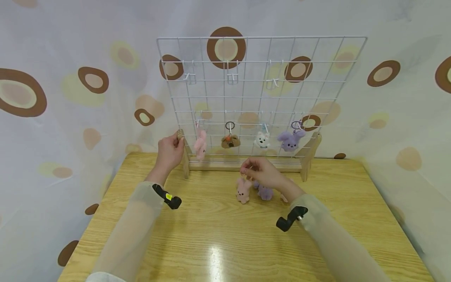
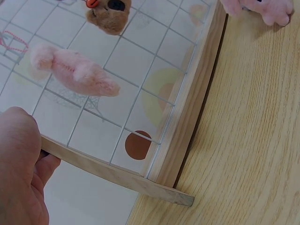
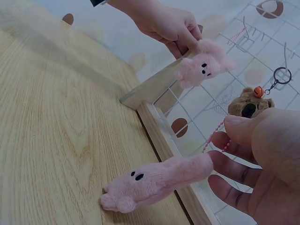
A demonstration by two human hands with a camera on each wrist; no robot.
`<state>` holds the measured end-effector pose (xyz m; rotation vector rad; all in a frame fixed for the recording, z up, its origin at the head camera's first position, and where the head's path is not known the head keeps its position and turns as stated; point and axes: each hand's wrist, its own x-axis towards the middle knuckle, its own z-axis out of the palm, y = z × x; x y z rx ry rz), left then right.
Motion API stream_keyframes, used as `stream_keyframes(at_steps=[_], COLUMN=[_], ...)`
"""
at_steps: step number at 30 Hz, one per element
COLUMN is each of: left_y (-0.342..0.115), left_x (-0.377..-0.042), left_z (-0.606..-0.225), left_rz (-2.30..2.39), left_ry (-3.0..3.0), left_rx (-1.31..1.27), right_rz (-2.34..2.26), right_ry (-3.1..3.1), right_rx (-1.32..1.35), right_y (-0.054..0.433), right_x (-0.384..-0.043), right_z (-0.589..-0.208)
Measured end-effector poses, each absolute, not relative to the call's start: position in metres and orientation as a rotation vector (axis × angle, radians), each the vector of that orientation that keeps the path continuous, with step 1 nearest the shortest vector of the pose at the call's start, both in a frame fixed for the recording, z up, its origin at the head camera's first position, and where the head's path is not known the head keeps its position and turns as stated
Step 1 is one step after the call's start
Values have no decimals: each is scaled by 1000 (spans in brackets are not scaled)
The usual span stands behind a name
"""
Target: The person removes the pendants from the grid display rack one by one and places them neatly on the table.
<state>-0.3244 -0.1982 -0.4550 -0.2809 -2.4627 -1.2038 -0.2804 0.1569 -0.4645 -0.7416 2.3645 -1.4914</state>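
My left hand (image 1: 170,150) grips the upper end of the wooden left post (image 1: 185,162) of a white wire grid rack (image 1: 243,97). My right hand (image 1: 265,171) pinches the pink bead chain (image 3: 215,132) of a pink plush bunny keychain (image 1: 243,191). That bunny dangles low over the table in front of the rack, and whether its lower end touches the wood I cannot tell. Just behind, a purple plush (image 1: 265,192) lies on the table. A pale pink item (image 1: 283,198) is mostly hidden by my right wrist.
On the rack's lower hooks hang a pink plush (image 1: 201,145), a brown plush with a bell (image 1: 230,141), a white plush (image 1: 262,140) and a purple bunny (image 1: 290,141). Bare white hooks (image 1: 232,77) project from the upper grid. A patterned cloth (image 1: 88,133) backs the wooden table (image 1: 211,227).
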Motion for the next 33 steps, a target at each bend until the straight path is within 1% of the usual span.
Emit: stream_keyframes(at_steps=[11,21,33], left_y=[-198,-198,-198], left_x=[-325,-324,-324], left_z=[-455,-455,-455], left_rz=[-1189,-1191,-1212], left_ry=[-2463,-2454,-2459], left_rx=[-290,-291,-277], right_rz=[-1446,-1372,-1420], right_ry=[2433,2516,2542], right_rx=[-669,-682,-654], right_y=[150,144,144], right_x=[-289,-299,-312], right_z=[-467,-469,-491])
